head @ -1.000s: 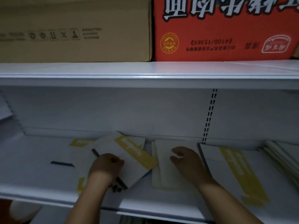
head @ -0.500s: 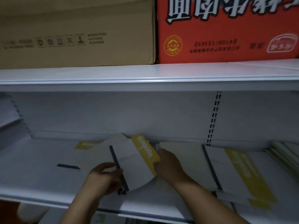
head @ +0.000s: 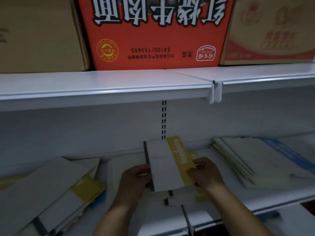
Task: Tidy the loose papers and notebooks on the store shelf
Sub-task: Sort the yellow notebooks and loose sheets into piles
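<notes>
Both hands (head: 134,179) (head: 204,174) hold a notebook (head: 166,166) above the shelf (head: 255,200)

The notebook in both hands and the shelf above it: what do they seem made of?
Notebook: probably paper with a matte card cover, thin, flat, white with a yellow band. Upper shelf: likely painted metal, smooth white, sheen along its front edge.

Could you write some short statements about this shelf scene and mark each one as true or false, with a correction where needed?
1. The left hand and the right hand hold one notebook between them. True.
2. The notebook has a green band. False: the band is yellow.
3. A red box stands on the upper shelf. True.
4. The stack of papers lies on the upper shelf. False: it lies on the lower shelf, to the right of the hands.
</notes>
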A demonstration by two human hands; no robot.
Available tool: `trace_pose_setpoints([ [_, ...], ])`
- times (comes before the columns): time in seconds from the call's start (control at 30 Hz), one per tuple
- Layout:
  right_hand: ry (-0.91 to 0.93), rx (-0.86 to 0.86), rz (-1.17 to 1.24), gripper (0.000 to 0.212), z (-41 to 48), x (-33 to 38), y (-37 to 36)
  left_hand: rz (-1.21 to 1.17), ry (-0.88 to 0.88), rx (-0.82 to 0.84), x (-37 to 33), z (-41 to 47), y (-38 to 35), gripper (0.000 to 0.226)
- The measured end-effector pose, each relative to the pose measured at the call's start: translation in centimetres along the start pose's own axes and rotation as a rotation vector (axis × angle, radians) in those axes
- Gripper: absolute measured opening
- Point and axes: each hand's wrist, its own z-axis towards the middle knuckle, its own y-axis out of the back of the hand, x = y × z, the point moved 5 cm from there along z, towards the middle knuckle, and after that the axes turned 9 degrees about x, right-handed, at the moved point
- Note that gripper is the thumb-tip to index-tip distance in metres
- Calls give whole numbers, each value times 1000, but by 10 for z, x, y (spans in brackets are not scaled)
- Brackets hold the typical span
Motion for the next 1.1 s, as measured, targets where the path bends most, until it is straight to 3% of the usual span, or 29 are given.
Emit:
trace_pose_setpoints([
  [0.07,-12,-51,-155,22,3,-8,23,69,-8,41,2,10,-20,23],
  [0.17,-86,88,-426,13,9,-26,27,273,-12,-12,8,17,-20,25],
  [0.3,-17,100,-539,29,11,-19,4,378,-11,-126,9,6,17,29],
  [0.4,149,138,-435,16,3,10,-40,491,-26,-249,6,-11,67,29],
  [0.57,294,443,-376,6,-20,46,-140,619,57,-513,2,-51,172,33],
  [0.63,244,567,-296,11,-32,52,-175,707,131,-619,9,-62,207,35],
  [0.73,45,757,-6,21,-51,52,-221,1084,374,-504,26,-70,215,44],
  [0.8,-71,826,85,18,-60,47,-246,1212,290,-523,28,-78,208,49],
  [0.87,-114,851,65,21,-66,41,-264,1128,125,-561,22,-90,208,49],
  [0.9,-117,857,49,21,-68,39,-270,1022,131,-589,18,-95,214,47],
  [1.0,-125,838,18,14,-77,34,-280,1016,266,-617,20,-105,233,59],
  [1.1,-102,791,-2,34,-81,32,-282,958,300,-606,21,-112,238,55],
])
